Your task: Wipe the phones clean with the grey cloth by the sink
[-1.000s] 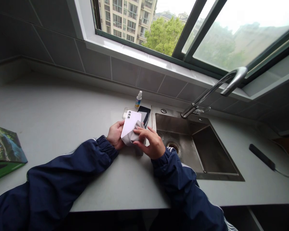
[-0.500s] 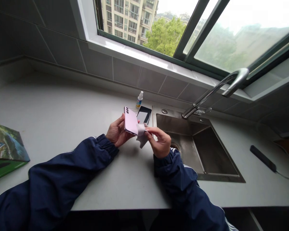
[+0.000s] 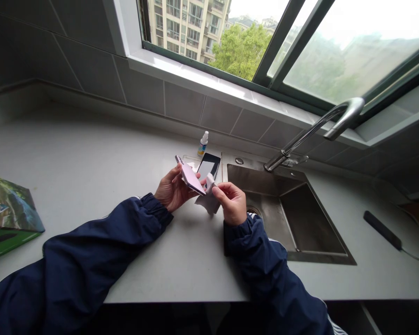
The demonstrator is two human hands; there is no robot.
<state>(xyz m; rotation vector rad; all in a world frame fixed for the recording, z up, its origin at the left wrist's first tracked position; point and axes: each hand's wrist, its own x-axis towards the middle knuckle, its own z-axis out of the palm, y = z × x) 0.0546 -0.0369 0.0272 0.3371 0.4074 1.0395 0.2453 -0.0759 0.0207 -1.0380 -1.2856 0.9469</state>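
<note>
Slanting phone [image 3: 192, 179]: slim slab, smooth pink back, straight edges, dark camera lenses up at the far end, held above the pale, flat surface [image 3: 160, 265]
Cloth [image 3: 209, 203]: thin, grey, limp, drooping in soft folds below the phone's near end
Left hand [image 3: 171, 190]: fingers clamped around the phone, wrapping its left edge, tips peeking out on the other side
Right hand [image 3: 233, 203]: fingers pinched together on the cloth, right by the phone's near corner; can't tell if fabric meets phone
Dark device [image 3: 213, 161]: flat, glossy rectangle, lying beside the steel sink [image 3: 310, 218]
Bottle [image 3: 203, 144]: small, white-topped, upright just behind that device
</note>
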